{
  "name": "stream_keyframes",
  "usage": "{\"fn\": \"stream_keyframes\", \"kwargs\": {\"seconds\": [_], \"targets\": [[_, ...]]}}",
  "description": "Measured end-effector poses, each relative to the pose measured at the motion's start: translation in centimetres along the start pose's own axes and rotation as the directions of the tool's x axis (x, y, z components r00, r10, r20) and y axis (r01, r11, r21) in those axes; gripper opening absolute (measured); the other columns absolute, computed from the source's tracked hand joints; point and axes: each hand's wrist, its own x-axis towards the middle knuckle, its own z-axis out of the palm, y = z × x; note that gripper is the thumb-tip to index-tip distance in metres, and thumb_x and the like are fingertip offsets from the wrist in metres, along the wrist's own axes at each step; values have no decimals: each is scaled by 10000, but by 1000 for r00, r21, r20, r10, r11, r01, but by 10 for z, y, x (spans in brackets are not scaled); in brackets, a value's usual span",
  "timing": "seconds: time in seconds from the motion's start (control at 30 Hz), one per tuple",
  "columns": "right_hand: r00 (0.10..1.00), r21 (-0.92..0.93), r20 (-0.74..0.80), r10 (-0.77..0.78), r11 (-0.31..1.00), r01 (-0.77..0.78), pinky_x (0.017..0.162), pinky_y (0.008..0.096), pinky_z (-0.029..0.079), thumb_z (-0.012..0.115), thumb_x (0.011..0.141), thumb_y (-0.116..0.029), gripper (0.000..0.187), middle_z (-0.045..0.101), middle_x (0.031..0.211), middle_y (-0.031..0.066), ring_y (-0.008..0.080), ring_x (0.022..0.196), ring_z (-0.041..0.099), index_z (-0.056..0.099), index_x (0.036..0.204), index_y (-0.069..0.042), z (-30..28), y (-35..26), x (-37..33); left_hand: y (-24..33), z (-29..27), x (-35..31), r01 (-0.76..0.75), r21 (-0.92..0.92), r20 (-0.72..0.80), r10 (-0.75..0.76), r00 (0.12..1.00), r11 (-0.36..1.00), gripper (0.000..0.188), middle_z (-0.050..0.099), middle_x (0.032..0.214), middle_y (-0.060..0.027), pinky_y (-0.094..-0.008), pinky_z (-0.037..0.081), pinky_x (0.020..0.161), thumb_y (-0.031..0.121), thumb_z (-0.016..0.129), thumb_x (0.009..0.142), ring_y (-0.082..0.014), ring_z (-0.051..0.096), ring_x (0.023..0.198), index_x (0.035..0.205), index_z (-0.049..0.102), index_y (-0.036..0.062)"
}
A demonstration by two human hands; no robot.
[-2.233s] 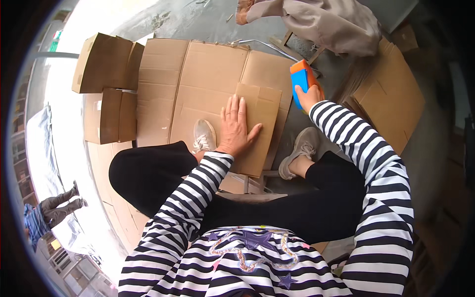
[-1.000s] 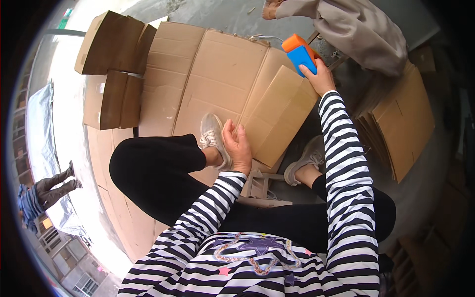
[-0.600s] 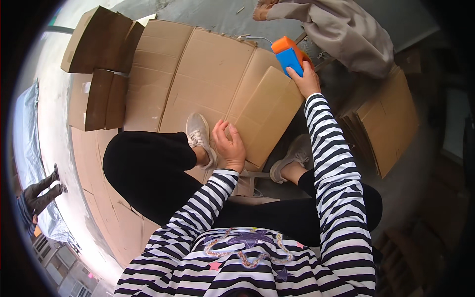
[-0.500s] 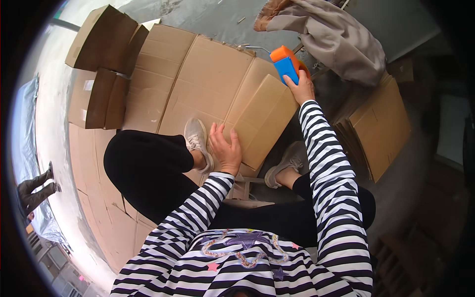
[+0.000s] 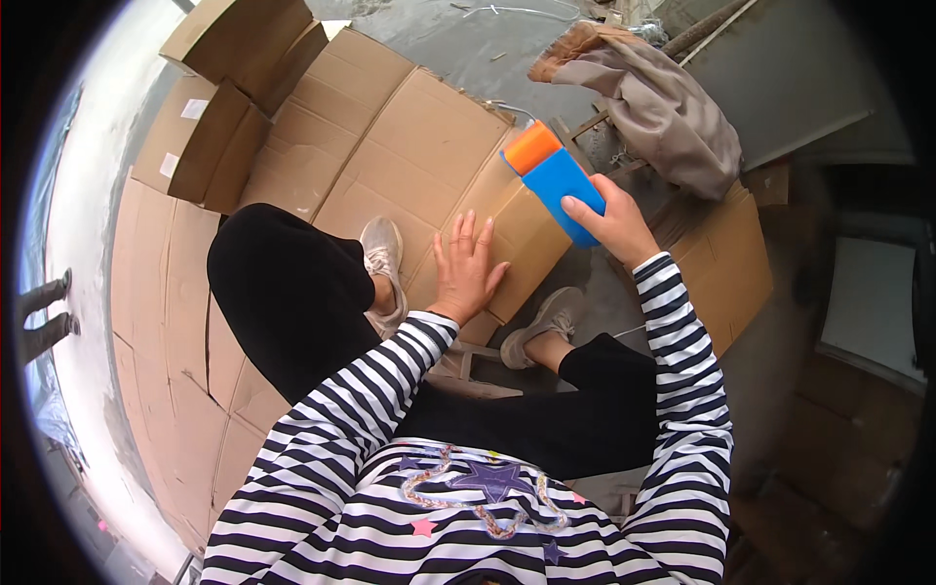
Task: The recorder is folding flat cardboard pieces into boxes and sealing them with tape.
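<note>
My right hand (image 5: pixel 616 219) is wrapped around a blue and orange handheld tool (image 5: pixel 556 185), blocky, with a long blue body and a rounded orange end. The orange end points up and left, over the edge of a flat brown cardboard piece (image 5: pixel 531 229). A thin bent metal rod (image 5: pixel 517 109) shows just beyond that end; I cannot tell if it belongs to the tool. My left hand (image 5: pixel 466 268) lies palm down on the cardboard, fingers spread, holding nothing.
Flattened cardboard (image 5: pixel 414 132) covers the ground ahead and left. Open boxes (image 5: pixel 210 136) stand at the far left. A beige cloth (image 5: pixel 663 107) hangs at the upper right, above stacked cardboard (image 5: pixel 726 258). My shoes (image 5: pixel 382 263) flank the work. Another person's legs (image 5: pixel 47 317) show far left.
My right hand has drawn the tool nearer and turned it, so its blue side faces up. My left hand has slid up and right on the cardboard, with its fingers spread wider.
</note>
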Motion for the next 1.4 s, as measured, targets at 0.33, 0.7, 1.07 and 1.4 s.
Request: {"fn": "stream_keyframes", "kwargs": {"seconds": [0.33, 0.7, 1.07, 1.4], "targets": [[962, 496, 206, 179, 829, -260, 747, 269, 471, 651, 823, -398, 530, 593, 910, 69, 130, 801, 566, 511, 1115, 21, 31, -1, -76, -10, -89, 75, 588, -809, 587, 32, 809, -15, 510, 616, 859, -33, -232, 423, 697, 483, 440, 942, -93, 539, 787, 992, 645, 20], [932, 309, 223, 285, 886, -345, 685, 258, 459, 636, 845, -428, 476, 581, 814, 52, 109, 739, 541, 558, 997, 17, 35, -25, -60, -29, -46, 69, 474, -880, 467, -124, 876, 35, 227, 580, 739, 33, -192, 390, 577, 277, 658, 867, -37, 484, 655, 837, 630, 54], [863, 280, 319, 391, 831, -480, 673, 261, 473, 634, 854, -432, 488, 615, 801, 69, 112, 716, 568, 588, 983, 36, 53, -23, -40, -43, -15, 54, 392, -850, 232, -417, 879, 353, 241, 555, 633, 0, -250, 393, 539, 238, 680, 830, -86, 487, 592, 769, 634, 10], [798, 156, 390, 459, 821, -549, 653, 249, 472, 635, 852, -436, 498, 626, 779, 66, 99, 682, 568, 604, 971, 47, 61, -25, -28, -49, 35, 37, 542, -767, 301, -552, 777, 344, 252, 572, 748, -139, -417, 440, 651, 247, 660, 788, -309, 548, 727, 694, 594, 22]]}}
